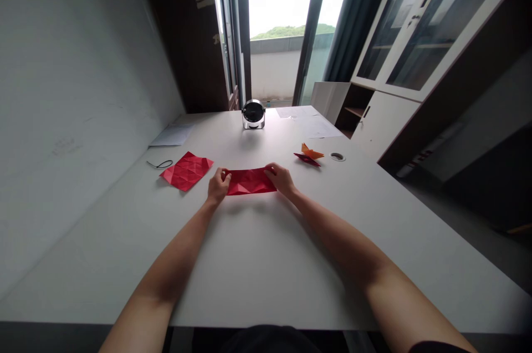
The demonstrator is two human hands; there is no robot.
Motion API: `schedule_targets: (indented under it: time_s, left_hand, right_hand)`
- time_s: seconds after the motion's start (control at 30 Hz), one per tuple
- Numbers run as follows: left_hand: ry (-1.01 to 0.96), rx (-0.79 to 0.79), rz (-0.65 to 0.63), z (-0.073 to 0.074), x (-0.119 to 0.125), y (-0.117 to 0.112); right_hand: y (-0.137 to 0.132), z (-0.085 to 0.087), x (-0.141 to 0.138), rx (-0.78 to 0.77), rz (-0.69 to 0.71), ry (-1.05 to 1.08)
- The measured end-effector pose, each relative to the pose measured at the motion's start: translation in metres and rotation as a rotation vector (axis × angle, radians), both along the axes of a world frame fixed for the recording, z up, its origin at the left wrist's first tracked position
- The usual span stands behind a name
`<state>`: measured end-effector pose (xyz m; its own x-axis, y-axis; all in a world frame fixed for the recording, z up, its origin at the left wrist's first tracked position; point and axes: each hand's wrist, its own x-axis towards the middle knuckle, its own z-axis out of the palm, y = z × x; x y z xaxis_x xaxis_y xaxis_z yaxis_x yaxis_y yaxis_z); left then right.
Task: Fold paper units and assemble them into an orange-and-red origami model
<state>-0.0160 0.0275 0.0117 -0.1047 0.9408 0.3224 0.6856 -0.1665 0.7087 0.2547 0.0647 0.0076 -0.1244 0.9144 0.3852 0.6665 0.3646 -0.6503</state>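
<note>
Between my two hands a creased red sheet of paper [250, 182] is stretched out as a wide strip, held a little above the white table. My left hand [218, 184] pinches its left end, thumb on the near face. At the right end, my right hand [281, 178] grips the upper corner between thumb and fingers. Another red paper sheet [188, 171], unfolded and marked with crease lines, lies flat to the left of my left hand. Off to the right sit an orange folded paper piece [311, 151] and a dark red folded paper piece [308, 159], touching each other.
The white table [266, 264] meets a wall on its left. A round black device on a metal stand [253, 113] stands at the back. A thin black cord loop [162, 164] and white papers [171, 135] lie at left. A round cable hole [337, 157] is at right.
</note>
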Motion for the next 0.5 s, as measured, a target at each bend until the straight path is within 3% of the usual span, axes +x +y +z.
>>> schedule_targets:
  time_s: [0.1, 0.2, 0.33, 0.43, 0.5]
  left_hand:
    - [0.217, 0.063, 0.018, 0.002, 0.003, -0.003]
    - [0.41, 0.089, -0.107, 0.001, 0.011, -0.006]
    - [0.577, -0.05, -0.314, -0.012, 0.019, -0.005]
    - [0.625, -0.171, -0.346, -0.023, 0.019, -0.001]
    - [0.656, -0.209, -0.348, -0.027, 0.018, 0.001]
  right_hand:
    - [-0.003, -0.003, -0.002, -0.064, -0.009, -0.132]
    - [-0.007, -0.003, -0.004, -0.061, -0.02, -0.273]
    - [-0.013, 0.002, -0.008, 0.108, 0.021, -0.412]
    - [-0.018, 0.004, -0.015, 0.191, 0.127, -0.489]
    - [-0.021, 0.001, -0.021, 0.164, 0.251, -0.528]
